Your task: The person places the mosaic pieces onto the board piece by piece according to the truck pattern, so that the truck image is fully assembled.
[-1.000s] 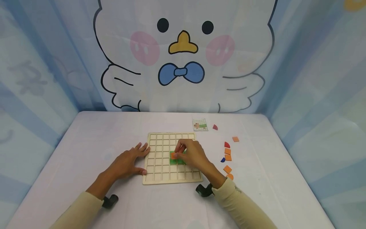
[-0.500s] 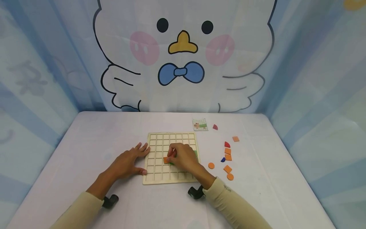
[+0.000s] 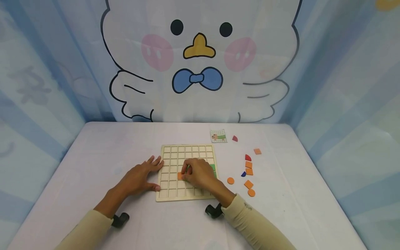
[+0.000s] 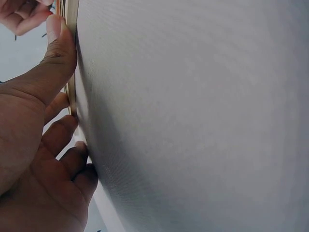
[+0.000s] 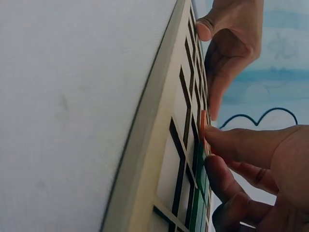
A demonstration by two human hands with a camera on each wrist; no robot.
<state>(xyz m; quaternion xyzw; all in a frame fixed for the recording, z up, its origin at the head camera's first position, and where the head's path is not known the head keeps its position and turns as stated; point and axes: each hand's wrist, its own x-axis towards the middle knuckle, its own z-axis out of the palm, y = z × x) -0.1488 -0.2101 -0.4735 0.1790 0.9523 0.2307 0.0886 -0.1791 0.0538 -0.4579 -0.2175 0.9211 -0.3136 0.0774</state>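
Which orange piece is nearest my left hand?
The orange piece on the board, at your right hand; the other orange pieces in view lie on the table, right of the board.

Blue-and-white curtains (image 3: pixel 40 80) flanked a white table (image 3: pixel 118 146), and the backdrop (image 3: pixel 89 80) behind it bore a large cartoon bird (image 3: pixel 200 104) wearing a blue bow tie (image 3: pixel 197 78).

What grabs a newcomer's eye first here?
Probably the huge cartoon bird with its blue bow tie, behind the table. Next, the pale grid board, with the left hand at its left edge and the right hand by an orange square on it. Then the small colored pieces right of the board.
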